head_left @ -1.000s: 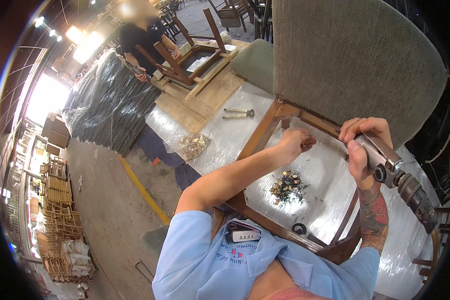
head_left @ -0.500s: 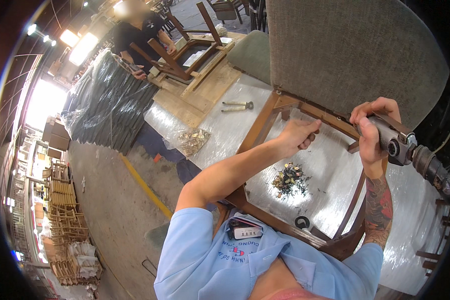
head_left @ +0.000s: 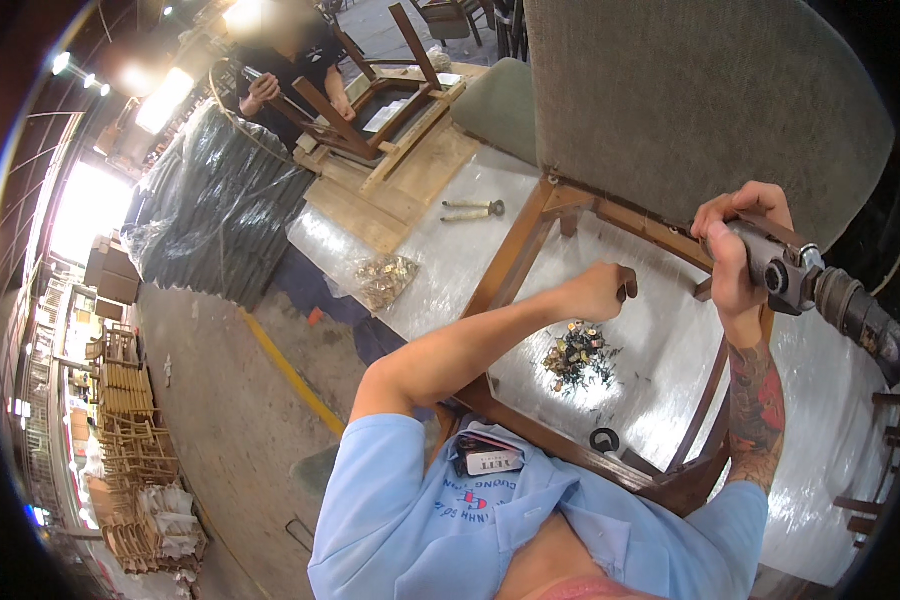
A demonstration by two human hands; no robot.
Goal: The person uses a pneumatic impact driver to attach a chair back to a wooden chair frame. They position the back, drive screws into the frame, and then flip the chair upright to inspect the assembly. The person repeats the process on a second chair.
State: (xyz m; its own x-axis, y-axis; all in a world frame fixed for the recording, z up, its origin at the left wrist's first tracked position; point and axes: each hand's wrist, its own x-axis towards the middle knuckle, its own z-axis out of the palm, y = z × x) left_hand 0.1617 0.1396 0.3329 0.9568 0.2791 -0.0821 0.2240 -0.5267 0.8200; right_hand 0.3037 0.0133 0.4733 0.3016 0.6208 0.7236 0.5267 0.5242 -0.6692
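My right hand (head_left: pixel 740 240) is wrapped round a grey metal air tool (head_left: pixel 760 262) with a thick dark hose at its end, by the far right corner of a brown wooden chair frame (head_left: pixel 510 270). A grey upholstered panel (head_left: pixel 710 100) stands up along the frame's far side. Inside the frame opening, my left hand (head_left: pixel 598 292) hangs with its fingers curled in; whatever they may hold is hidden. Just below it on the wrapped tabletop lies a pile of small dark screws and brass-coloured fittings (head_left: pixel 576 358). A black ring (head_left: pixel 604 440) rests near the frame's near rail.
Pliers-like pale-handled cutters (head_left: pixel 473 210) and a clear bag of brass-coloured hardware (head_left: pixel 385 280) lie left of the frame. Beyond, a co-worker (head_left: pixel 290 80) holds a tool beside an upturned chair frame (head_left: pixel 370 120). A plastic-wrapped stack (head_left: pixel 215 200) stands at left.
My left hand has drawn back from the frame's far rail to just above the pile. My right hand with the air tool shifts slightly left. The co-worker's hand and tool have risen.
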